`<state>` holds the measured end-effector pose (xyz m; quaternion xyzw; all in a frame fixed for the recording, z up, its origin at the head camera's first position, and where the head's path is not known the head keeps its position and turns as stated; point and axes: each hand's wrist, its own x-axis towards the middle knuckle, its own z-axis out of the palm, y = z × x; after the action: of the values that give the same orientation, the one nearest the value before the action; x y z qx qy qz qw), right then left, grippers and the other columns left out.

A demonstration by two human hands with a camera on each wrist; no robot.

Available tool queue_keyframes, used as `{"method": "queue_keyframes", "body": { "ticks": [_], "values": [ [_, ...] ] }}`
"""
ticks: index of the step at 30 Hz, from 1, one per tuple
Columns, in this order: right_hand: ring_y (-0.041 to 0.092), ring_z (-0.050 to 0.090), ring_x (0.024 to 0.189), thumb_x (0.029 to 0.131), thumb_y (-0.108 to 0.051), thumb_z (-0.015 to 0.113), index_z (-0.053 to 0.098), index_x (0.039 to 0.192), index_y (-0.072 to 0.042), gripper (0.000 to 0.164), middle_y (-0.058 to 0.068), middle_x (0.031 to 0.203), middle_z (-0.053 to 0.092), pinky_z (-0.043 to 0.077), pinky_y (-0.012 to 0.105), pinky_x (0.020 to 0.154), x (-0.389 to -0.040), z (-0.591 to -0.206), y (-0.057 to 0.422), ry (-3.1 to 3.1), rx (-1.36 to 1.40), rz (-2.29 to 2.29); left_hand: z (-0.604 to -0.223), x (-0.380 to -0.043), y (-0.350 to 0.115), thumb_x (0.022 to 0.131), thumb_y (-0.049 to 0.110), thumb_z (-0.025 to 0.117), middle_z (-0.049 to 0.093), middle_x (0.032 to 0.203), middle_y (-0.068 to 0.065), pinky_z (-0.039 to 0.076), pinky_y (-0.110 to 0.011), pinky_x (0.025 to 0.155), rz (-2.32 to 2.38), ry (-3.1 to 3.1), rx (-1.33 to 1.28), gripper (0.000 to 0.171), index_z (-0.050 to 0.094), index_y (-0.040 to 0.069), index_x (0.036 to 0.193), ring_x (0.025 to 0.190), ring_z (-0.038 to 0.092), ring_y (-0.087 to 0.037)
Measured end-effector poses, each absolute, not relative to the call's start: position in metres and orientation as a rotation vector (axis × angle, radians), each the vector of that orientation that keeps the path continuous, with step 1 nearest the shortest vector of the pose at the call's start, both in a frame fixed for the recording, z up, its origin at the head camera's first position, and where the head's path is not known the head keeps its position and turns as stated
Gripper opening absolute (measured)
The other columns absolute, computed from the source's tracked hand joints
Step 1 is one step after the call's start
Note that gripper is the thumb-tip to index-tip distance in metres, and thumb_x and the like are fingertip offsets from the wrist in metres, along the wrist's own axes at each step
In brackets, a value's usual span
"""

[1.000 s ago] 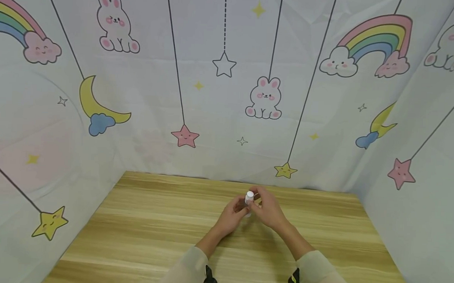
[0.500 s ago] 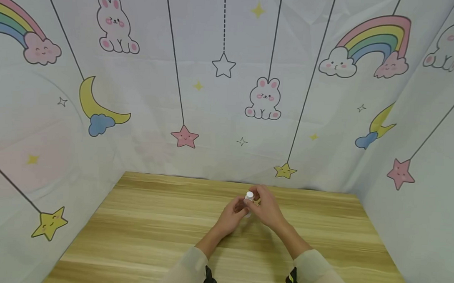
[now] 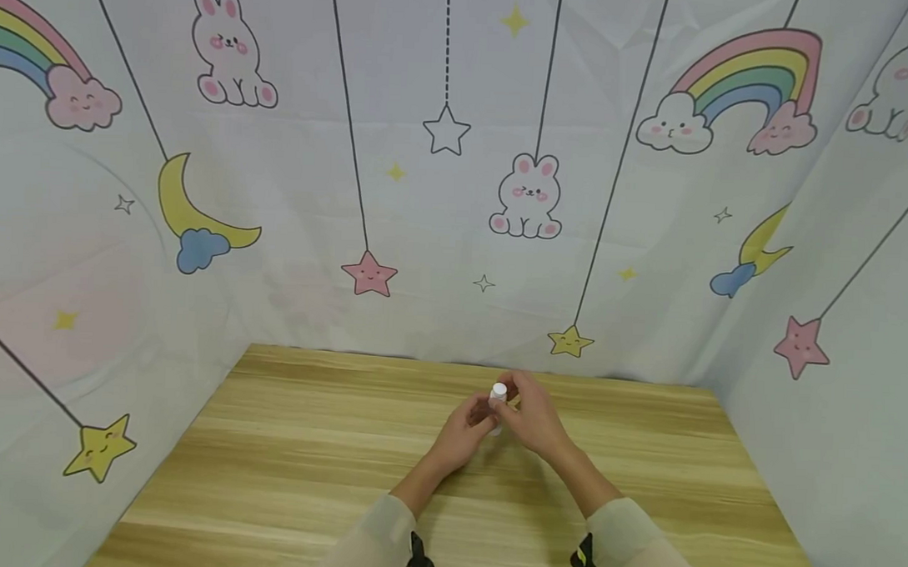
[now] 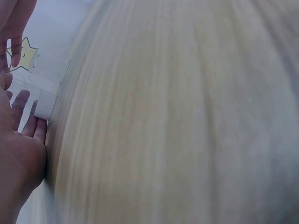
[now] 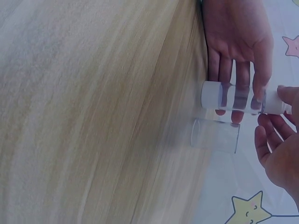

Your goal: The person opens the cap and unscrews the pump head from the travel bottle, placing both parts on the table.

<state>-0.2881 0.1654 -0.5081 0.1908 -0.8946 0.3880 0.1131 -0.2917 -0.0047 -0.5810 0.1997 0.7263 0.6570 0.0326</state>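
A small upright bottle (image 5: 211, 94) with a clear body, white base and white top stands on the table near its far edge. My left hand (image 3: 459, 434) curls its fingers and thumb round the clear body from the left. From the right, my right hand (image 3: 538, 416) pinches the white upper part between thumb and fingers. The white top (image 3: 499, 389) shows above the thumb in the head view. Beside the bottle a clear cylindrical cap (image 5: 215, 135) stands on the table, seen in the right wrist view. In the left wrist view the white base (image 4: 45, 105) sits by the left fingers.
The wood-grain table (image 3: 305, 462) stretches out around both arms. A white cloth backdrop (image 3: 442, 208) printed with rabbits, stars and rainbows rises behind the table and along both sides. Black straps (image 3: 420, 559) hang at the sleeve cuffs.
My right thumb has shifted left across the front of the bottle's upper part, and the right wrist has moved slightly left. The left hand and bottle stay in place.
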Motion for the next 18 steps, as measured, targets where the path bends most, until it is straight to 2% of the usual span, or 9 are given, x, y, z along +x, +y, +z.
{"method": "queue_keyframes", "body": {
  "ticks": [18],
  "values": [
    [0.022,0.068,0.101,0.099,-0.007,0.076,0.065,0.121,-0.007,0.025,0.004,0.111,0.068,0.058,0.035,0.077,-0.2863,-0.5043,0.1670,-2.651,0.638,1.080,-0.5830,-0.2936,-0.0044,0.110,0.022,0.062,0.063,0.145,-0.012,0.046,-0.050,0.116,2.030,2.223,0.615,0.035,0.058,0.007,0.142,0.136,0.059,-0.032]
  ]
}}
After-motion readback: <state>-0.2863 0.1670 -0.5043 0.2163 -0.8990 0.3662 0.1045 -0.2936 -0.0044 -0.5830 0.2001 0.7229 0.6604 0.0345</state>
